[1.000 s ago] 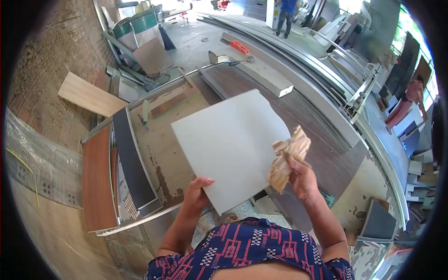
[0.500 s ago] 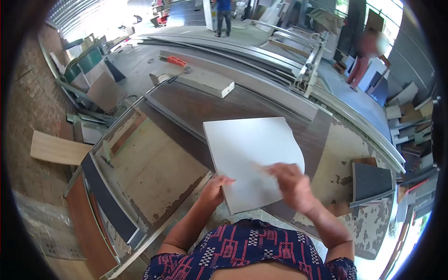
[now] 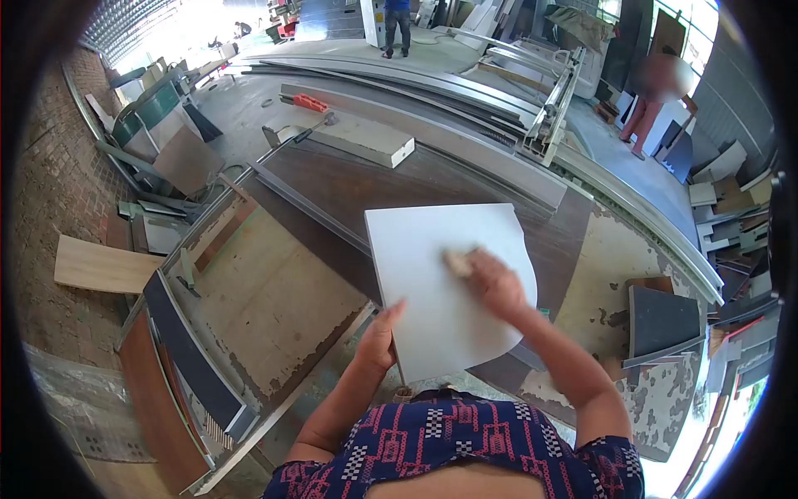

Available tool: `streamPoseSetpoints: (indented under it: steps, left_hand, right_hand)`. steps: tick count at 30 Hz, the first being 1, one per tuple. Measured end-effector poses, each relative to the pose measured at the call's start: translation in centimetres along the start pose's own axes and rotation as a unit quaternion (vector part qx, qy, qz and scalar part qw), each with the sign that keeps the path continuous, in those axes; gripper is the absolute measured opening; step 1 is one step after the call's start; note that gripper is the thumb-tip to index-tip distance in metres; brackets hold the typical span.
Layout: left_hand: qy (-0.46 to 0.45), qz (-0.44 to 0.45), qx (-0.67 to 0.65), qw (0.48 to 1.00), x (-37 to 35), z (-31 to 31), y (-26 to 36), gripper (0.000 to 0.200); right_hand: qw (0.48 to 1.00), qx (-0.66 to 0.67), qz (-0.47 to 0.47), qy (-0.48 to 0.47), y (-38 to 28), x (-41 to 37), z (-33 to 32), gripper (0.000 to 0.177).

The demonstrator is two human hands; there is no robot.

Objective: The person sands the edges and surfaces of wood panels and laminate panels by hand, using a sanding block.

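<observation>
A white panel [image 3: 432,308] with one curved side is tilted up in front of me, over the brown work table. My left hand [image 3: 384,337] is closed on its left edge, thumb on the face and fingers hidden behind. Over the middle of the panel, my right hand [image 3: 496,285] is closed around a small tan piece [image 3: 455,263], perhaps a wad of cloth, blurred by motion. I cannot make out whether the piece touches the surface.
A long white box-shaped block [image 3: 366,140] lies on the table's far side, near a red-handled tool [image 3: 309,103]. Dark boards [image 3: 663,323] rest at right. Long metal rails [image 3: 416,87] run behind. Two people [image 3: 397,25] [image 3: 652,108] stand farther back.
My right hand has moved up and left across the panel with the tan piece. My left hand keeps its hold on the edge, and the panel has shifted slightly.
</observation>
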State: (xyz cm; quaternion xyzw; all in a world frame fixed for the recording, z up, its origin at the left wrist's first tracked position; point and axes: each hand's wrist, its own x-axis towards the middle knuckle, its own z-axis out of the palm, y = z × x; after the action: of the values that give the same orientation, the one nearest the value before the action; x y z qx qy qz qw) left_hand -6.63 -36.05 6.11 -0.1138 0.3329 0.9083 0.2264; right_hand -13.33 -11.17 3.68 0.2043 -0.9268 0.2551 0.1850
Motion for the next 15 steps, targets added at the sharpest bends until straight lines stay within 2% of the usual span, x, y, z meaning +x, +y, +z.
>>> streamPoseSetpoints:
  steps: [1, 3, 6, 7, 8, 9, 10, 11, 12, 13, 14, 15]
  left_hand:
    - [0.003, 0.004, 0.021, 1.000, 0.1, -0.8, -0.2, 0.036]
    - [0.005, 0.013, 0.064, 0.998, 0.4, -1.3, -0.4, 0.030]
    - [0.061, 0.054, 0.068, 0.994, 0.0, 0.3, -0.2, 0.031]
    - [0.062, 0.048, 0.076, 0.994, 0.1, 0.2, -0.1, 0.026]
    - [0.062, 0.040, 0.084, 0.994, 0.0, -0.3, -0.1, 0.022]
    - [0.057, 0.028, 0.094, 0.994, 0.0, -0.8, -0.1, 0.019]
    - [0.027, 0.045, 0.110, 0.993, 0.0, -1.4, -0.1, 0.019]
    - [-0.009, 0.058, 0.126, 0.990, 0.1, -2.1, -0.3, 0.019]
    - [0.016, 0.103, 0.172, 0.980, 0.3, -2.5, -0.8, 0.019]
    - [0.021, 0.106, 0.176, 0.978, 0.5, -2.2, -0.8, 0.020]
    - [0.025, 0.110, 0.179, 0.977, 0.7, -1.9, -0.9, 0.020]
    - [0.016, 0.073, 0.142, 0.987, 0.2, -1.1, -0.3, 0.020]
  right_hand:
    - [0.995, -0.073, 0.049, 0.042, 2.2, 0.7, 0.1, 0.033]
    - [0.979, -0.111, 0.170, 0.003, 4.3, 2.8, -1.5, 0.027]
    - [0.970, -0.182, 0.160, 0.010, 2.6, 4.3, -0.9, 0.023]
    - [0.980, -0.136, 0.142, -0.011, 1.4, 4.6, 0.5, 0.021]
    - [0.992, -0.094, 0.082, -0.030, -1.2, 4.7, 1.3, 0.021]
    - [0.997, -0.060, 0.000, 0.038, -3.8, 4.5, 2.8, 0.020]
    - [0.996, -0.007, -0.083, 0.043, -6.5, 4.4, 3.7, 0.019]
    - [0.993, 0.037, -0.112, 0.021, -8.7, 4.8, 4.5, 0.021]
    - [0.988, 0.068, -0.132, 0.029, -10.6, 5.3, 4.0, 0.025]
    - [0.990, 0.077, -0.122, -0.011, -11.8, 6.3, 3.0, 0.028]
    - [0.981, 0.169, -0.092, -0.031, -11.5, 7.6, 3.4, 0.028]
    - [0.987, 0.152, -0.039, -0.044, -10.0, 8.5, 3.5, 0.029]
